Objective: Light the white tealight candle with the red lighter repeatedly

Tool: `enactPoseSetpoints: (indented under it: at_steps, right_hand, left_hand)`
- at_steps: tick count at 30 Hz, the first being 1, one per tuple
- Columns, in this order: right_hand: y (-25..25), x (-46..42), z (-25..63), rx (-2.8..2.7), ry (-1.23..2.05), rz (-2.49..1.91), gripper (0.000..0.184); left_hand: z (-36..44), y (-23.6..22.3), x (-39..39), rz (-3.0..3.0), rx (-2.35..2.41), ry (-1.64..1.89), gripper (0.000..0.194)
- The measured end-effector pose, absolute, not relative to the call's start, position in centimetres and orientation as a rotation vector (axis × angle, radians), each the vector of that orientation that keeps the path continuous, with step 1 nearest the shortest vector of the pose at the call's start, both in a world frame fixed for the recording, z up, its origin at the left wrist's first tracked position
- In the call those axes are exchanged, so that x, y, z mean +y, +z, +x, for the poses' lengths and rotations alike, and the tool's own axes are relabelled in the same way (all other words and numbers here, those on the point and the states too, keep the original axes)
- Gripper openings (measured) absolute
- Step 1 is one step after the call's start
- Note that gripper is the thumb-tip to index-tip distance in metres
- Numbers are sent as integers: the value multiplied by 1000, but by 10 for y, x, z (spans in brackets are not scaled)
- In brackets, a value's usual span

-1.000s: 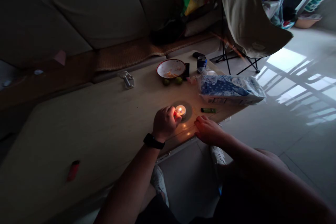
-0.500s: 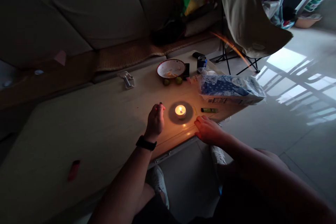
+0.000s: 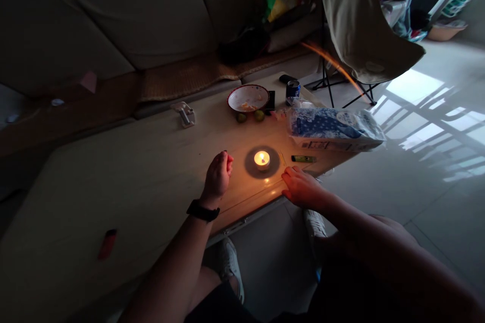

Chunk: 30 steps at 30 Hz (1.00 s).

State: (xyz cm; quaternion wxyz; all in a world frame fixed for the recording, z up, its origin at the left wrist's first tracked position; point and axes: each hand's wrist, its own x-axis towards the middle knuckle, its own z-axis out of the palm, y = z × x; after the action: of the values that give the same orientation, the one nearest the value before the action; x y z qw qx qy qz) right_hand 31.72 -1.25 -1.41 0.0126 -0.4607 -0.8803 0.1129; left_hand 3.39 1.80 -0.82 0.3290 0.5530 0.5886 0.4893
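Note:
A lit tealight candle (image 3: 261,165) stands on the pale table (image 3: 159,181), its flame burning. To the candle's left is my left hand (image 3: 218,175), closed in a fist above the tabletop; a small dark tip shows at its top, but the rest of what it holds is hidden. My right hand (image 3: 303,185) lies at the table's near edge, right of the candle, with fingers stretched forward and thumb apart. Just beyond it rests a green lighter (image 3: 303,159), with thin sticks (image 3: 282,157) beside the candle. A red lighter (image 3: 107,245) lies far left.
Behind the candle are a bowl (image 3: 248,92) with food scraps, two small green fruits (image 3: 259,115), a blue can (image 3: 293,89) and a blue-white plastic-wrapped pack (image 3: 333,125). A small clear case (image 3: 185,114) lies farther left. A sofa (image 3: 162,15) and folding chair (image 3: 364,30) stand beyond.
My left hand has moved slightly left and toward me, away from the candle. My right hand stays in place at the table edge.

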Motion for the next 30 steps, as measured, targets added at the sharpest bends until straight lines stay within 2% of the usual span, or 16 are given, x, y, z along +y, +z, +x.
enactPoseSetpoints:
  at_steps: [10,24,30]
  right_hand:
    - [-11,-13,317,-2746,363,-1434,30]
    - [-9,-15,316,-2736,386,-1451,23]
    - [-4,-15,317,-2732,441,-1458,25]
  left_hand:
    - [38,-4,15,1191,1448,1310,42]
    - [35,-9,14,1246,1454,1299,45]
    - [34,-10,14,1290,1469,1285,45]
